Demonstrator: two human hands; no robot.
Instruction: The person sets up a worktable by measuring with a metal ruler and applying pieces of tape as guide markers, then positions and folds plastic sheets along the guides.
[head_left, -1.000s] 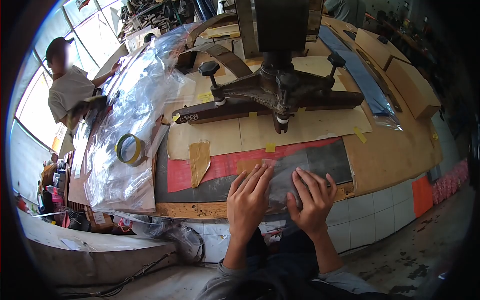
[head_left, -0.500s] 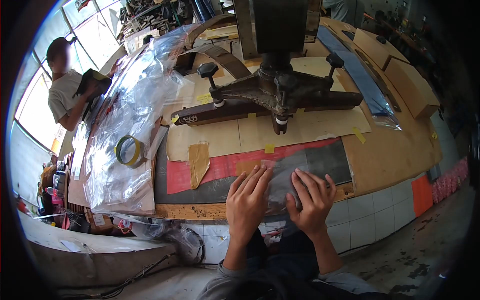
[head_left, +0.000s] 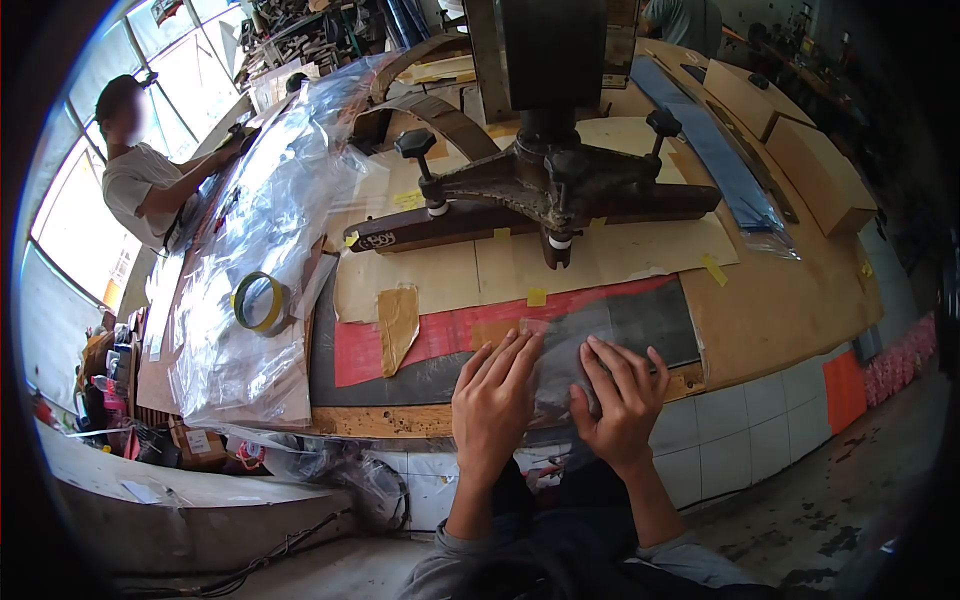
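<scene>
My left hand (head_left: pixel 495 400) lies palm down near the table's front edge, fingers stretched forward. My right hand (head_left: pixel 620 405) is also flat, its fingers a little more spread. Between them is a thin clear plastic sheet (head_left: pixel 560 372), and the fingers of both hands rest at its sides. Beneath is a dark grey mat (head_left: pixel 655 325) with a red strip (head_left: pixel 355 355) across it. A brown tape piece (head_left: pixel 398 330) crosses the strip left of my hands. A tan patch (head_left: pixel 488 335) sits just beyond my left fingertips.
A dark metal press head with a long bar (head_left: pixel 640 205) stands over a cream board (head_left: pixel 420 285). Crumpled clear plastic (head_left: pixel 230 350) covers the left side, with a tape roll (head_left: pixel 258 302) on it. Cardboard boxes (head_left: pixel 820 175) stand at right. Another person (head_left: pixel 150 190) works at far left.
My hands stay almost where they were on the plastic sheet. At far left, the other person's arms have reached out over the table, and the dark item they held up has gone lower.
</scene>
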